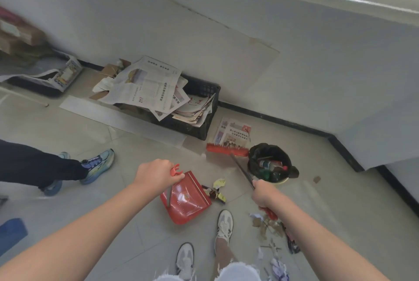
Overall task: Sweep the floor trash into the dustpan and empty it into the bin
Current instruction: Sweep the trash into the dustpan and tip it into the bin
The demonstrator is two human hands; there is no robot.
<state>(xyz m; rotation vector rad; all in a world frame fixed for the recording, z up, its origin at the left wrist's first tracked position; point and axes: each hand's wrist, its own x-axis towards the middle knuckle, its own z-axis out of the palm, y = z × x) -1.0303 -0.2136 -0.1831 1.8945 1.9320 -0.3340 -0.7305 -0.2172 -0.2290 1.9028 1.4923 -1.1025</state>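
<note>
Two bare forearms reach forward over white shoes (224,224) and a grey tiled floor (118,192). The left hand (154,175) is closed around the upright handle of a red dustpan (189,201), whose pan rests on the floor, mouth toward a few wrappers (215,191) just beside it. The right hand (264,193) grips the broom (226,149) shaft; its red head lies on the floor touching the bin (271,163). More scraps of paper (269,231) lie scattered under the right arm.
</note>
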